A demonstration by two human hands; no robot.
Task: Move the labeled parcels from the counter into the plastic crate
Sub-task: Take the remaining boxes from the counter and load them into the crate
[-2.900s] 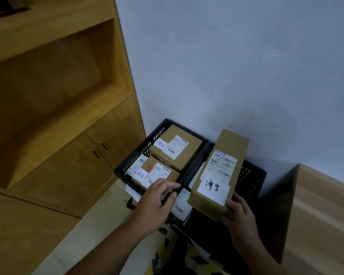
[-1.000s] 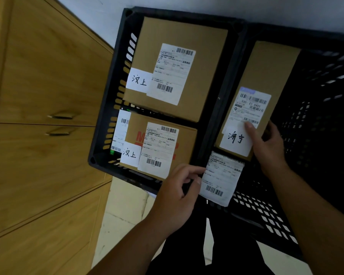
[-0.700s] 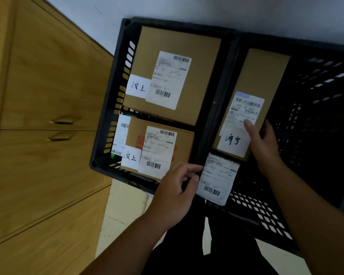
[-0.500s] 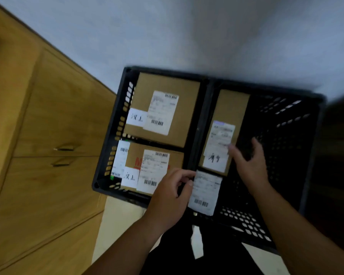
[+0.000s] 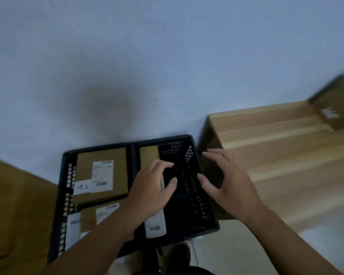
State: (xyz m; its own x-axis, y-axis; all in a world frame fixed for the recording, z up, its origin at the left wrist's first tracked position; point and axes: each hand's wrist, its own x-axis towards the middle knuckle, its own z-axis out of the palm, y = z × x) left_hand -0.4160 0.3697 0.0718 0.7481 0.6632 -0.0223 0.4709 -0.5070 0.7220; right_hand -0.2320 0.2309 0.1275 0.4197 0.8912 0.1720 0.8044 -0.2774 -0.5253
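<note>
Two black plastic crates [image 5: 195,195] stand side by side on the floor by the wall. The left one holds a large labeled cardboard parcel [image 5: 101,173] and a second labeled parcel [image 5: 95,217] nearer me. In the right one lies a long narrow parcel [image 5: 149,156], partly hidden by my left hand [image 5: 151,191], which hovers over it with fingers loosely spread and holds nothing. My right hand [image 5: 228,183] is lifted above the crate's right rim, fingers spread, empty. Another cardboard parcel [image 5: 338,104] sits blurred on the wooden counter [image 5: 276,147] at the far right.
A wooden cabinet [image 5: 14,205] stands left of the crates. A pale wall rises behind them. A white label [image 5: 155,225] lies in the right crate near its front. Light floor shows below the counter's corner.
My right hand let go of the long parcel, which now lies in the right crate, and rose to the right. My left hand left the crate rim. The view swung up toward the counter.
</note>
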